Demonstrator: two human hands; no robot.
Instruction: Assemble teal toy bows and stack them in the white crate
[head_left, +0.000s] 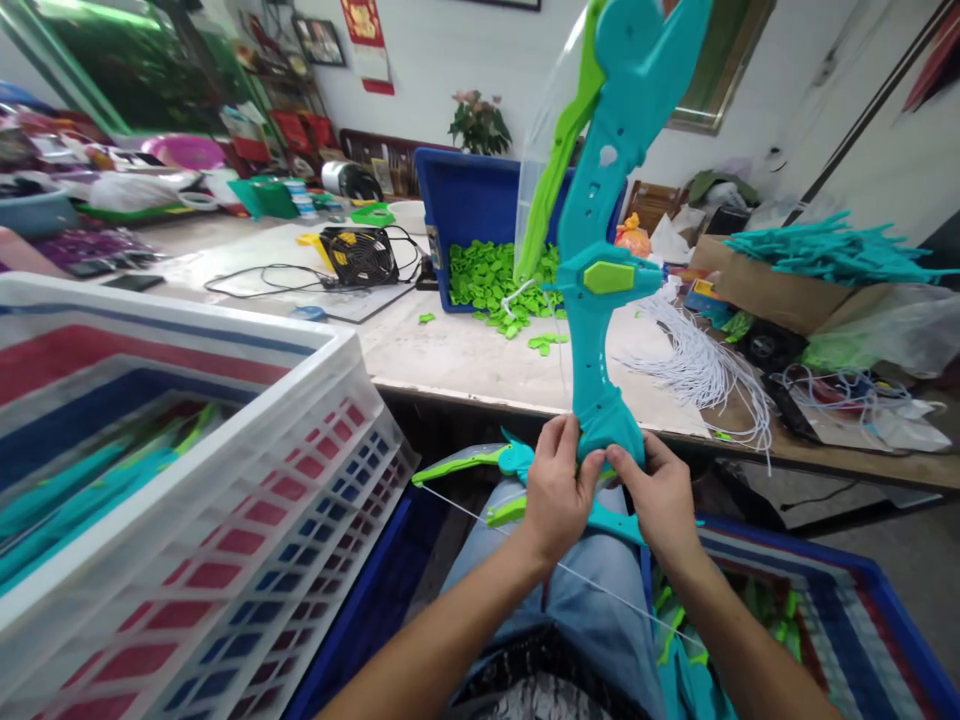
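Observation:
A large teal plastic toy bow point(589, 340) stands upright in front of me, with a lime green hexagonal piece at its middle and a green limb point(555, 170) along its upper left. My left hand point(559, 485) grips the bow's lower end from the left, thumb and fingers pressed together on it. From the right, my right hand point(660, 490) holds the same end, its thumb on the front. Across my lap lies another teal and green bow point(517, 458) with a white string. What lies beneath my thumbs is hidden.
To the left is a white crate point(330, 365) with teal and green parts. On the table point(405, 350) stand a tipped blue bin point(469, 190) of green pieces, a black fan point(360, 255) and white cords point(705, 355). A blue crate point(870, 580) sits low at the right.

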